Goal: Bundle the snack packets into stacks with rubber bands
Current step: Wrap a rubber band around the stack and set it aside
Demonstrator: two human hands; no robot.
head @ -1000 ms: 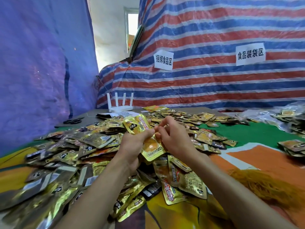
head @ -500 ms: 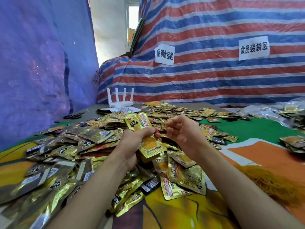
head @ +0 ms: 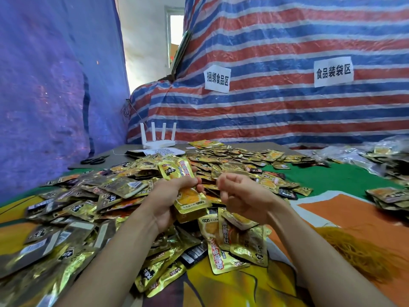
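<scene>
View from a head camera, looking down at a person's 2 bare forearms over a desk (head: 336, 216) covered in bright cloth. In the centre of the frame, the left hand (head: 170, 196) grips a stack of gold snack packets (head: 192, 199), fingers wrapped round its middle, the stack tilted with its top leaning toward the upper left. Just right of it, apart from the stack, the right hand (head: 243, 196) has its fingers curled. Whether it pinches a rubber band is too small to tell.

Loose snack packets (head: 88, 196) lie heaped across the left and centre of the desk. A tangle of orange-brown rubber bands (head: 363, 255) sits at the lower right. A white router (head: 158, 140) with 4 antennas and black scissors (head: 94, 160) lie at the far left edge.

The step in hand looks like banding a gathered stack. The next move likely calls for stretching a band open and slipping it over the stack while the left hand keeps the packets squared.
</scene>
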